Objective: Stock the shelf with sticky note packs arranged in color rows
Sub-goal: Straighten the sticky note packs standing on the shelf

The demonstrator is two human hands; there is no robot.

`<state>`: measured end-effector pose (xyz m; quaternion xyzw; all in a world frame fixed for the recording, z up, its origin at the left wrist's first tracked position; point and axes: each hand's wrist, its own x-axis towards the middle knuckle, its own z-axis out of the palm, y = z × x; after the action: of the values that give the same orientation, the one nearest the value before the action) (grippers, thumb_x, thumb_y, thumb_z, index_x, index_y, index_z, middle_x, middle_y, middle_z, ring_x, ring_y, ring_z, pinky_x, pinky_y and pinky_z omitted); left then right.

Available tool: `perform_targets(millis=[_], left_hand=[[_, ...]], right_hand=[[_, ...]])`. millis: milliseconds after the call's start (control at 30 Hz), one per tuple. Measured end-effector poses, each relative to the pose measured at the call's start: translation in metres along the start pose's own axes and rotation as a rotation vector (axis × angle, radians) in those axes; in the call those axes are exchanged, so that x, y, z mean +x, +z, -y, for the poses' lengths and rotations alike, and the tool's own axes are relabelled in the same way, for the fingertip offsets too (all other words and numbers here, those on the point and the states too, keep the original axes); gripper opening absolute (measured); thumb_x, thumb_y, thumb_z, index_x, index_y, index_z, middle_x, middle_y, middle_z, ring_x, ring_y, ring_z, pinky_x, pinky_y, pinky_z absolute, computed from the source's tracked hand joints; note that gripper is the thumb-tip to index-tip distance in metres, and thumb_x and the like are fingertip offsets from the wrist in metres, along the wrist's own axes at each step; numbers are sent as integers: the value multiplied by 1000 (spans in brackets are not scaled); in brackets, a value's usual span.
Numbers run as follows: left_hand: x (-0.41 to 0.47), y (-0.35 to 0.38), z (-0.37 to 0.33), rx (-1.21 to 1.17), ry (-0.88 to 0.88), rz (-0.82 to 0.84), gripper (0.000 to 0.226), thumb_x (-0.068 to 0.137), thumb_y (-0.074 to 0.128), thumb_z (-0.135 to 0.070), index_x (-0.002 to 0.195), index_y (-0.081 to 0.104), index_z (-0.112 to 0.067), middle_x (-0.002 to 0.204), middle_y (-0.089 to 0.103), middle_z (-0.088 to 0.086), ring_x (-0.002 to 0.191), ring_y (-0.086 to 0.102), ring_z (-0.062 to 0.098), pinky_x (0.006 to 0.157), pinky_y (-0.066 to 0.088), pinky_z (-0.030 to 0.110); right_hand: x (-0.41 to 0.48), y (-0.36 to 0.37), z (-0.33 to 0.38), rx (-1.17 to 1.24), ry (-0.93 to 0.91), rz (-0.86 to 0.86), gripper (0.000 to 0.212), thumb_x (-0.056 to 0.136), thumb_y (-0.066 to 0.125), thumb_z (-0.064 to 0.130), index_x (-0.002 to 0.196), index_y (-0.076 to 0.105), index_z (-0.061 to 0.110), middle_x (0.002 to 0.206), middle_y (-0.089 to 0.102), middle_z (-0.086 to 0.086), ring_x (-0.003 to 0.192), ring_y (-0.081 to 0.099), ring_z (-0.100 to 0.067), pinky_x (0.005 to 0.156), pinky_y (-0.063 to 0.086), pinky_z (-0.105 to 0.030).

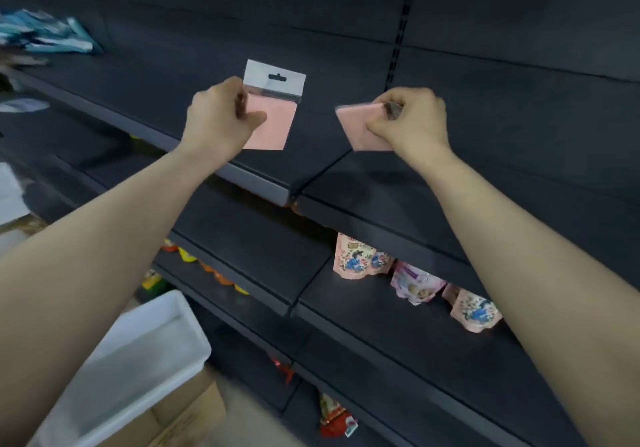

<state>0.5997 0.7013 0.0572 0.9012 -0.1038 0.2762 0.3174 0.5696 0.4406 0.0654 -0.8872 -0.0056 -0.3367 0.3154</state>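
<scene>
Both arms reach out over a dark shelf (pixel 242 169). My left hand (pixel 218 117) pinches a pink sticky note pack (pixel 277 124) by its left edge; the pack stands upright with its clear hang tab on top. My right hand (pixel 412 119) grips a second pink sticky note pack (pixel 356 128), tilted almost flat, its tab end hidden under my fingers. Both packs hang just above the shelf surface, apart from each other.
A white bin (pixel 138 360) sits on a cardboard box (pixel 194 412) at lower left. Pink printed pouches (pixel 360 256) stand on the shelf below at right. Blue packets (pixel 45 34) lie on the shelf's far left. An upright slotted post (pixel 401 31) divides the back panel.
</scene>
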Motion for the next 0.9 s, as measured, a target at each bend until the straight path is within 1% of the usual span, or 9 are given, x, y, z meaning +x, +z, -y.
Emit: perform_targets(millis=[167, 300, 400, 500, 633, 700, 767, 833, 900], left_hand=[[49, 24, 21, -75, 109, 68, 24, 86, 65, -27, 93, 55, -6, 88, 63, 8, 83, 57, 24, 71, 46, 34], [85, 55, 21, -137, 188, 130, 22, 86, 66, -25, 89, 53, -9, 86, 62, 6, 82, 57, 24, 72, 47, 35], [112, 81, 18, -187, 232, 146, 26, 85, 68, -25, 96, 58, -5, 91, 65, 9, 86, 60, 28, 80, 52, 41], [133, 107, 15, -233, 266, 177, 27, 84, 69, -25, 99, 59, -4, 92, 66, 10, 87, 61, 30, 82, 52, 43], [156, 135, 15, -282, 276, 232, 27, 83, 70, -25, 101, 61, -7, 94, 67, 7, 89, 63, 28, 84, 53, 43], [167, 145, 16, -291, 284, 264, 28, 83, 70, -25, 105, 62, -10, 96, 68, 5, 90, 64, 26, 85, 53, 43], [177, 153, 16, -307, 286, 283, 29, 83, 70, -25, 108, 63, -12, 96, 69, 4, 91, 64, 25, 85, 53, 43], [187, 161, 14, -329, 293, 304, 29, 83, 70, -25, 108, 63, -13, 96, 68, 4, 91, 63, 25, 85, 53, 42], [194, 169, 12, -351, 300, 326, 28, 83, 70, -25, 107, 63, -13, 95, 68, 3, 91, 63, 24, 86, 52, 42]], right_hand=[[12, 15, 2, -60, 89, -40, 20, 73, 67, 16, 90, 74, 24, 83, 67, 14, 86, 63, -8, 77, 55, -30], [31, 14, -12, -159, 163, -47, 19, 77, 66, 15, 95, 73, 20, 91, 71, 2, 89, 64, -15, 79, 55, -34], [50, 12, -27, -247, 223, -19, 22, 86, 56, 13, 104, 68, 13, 99, 69, -5, 94, 62, -23, 82, 54, -39], [68, 7, -42, -310, 261, 32, 26, 94, 46, 10, 115, 61, 12, 106, 62, -4, 95, 56, -21, 76, 49, -30], [90, 6, -58, -303, 238, 145, 24, 100, 39, 15, 114, 55, 27, 114, 56, 0, 98, 53, -17, 65, 39, -20], [99, 9, -63, -287, 248, 121, 22, 101, 40, 18, 114, 56, 28, 112, 57, 2, 97, 54, -17, 70, 48, -27], [107, 13, -67, -260, 261, 56, 22, 100, 47, 17, 117, 58, 24, 111, 59, 6, 100, 56, -16, 84, 53, -35], [113, 20, -70, -292, 282, 29, 27, 97, 54, 17, 124, 59, 18, 119, 61, 1, 109, 56, -18, 91, 48, -29], [118, 28, -72, -323, 333, 20, 31, 95, 58, 17, 125, 59, 14, 122, 61, -5, 112, 57, -21, 86, 43, -22]])
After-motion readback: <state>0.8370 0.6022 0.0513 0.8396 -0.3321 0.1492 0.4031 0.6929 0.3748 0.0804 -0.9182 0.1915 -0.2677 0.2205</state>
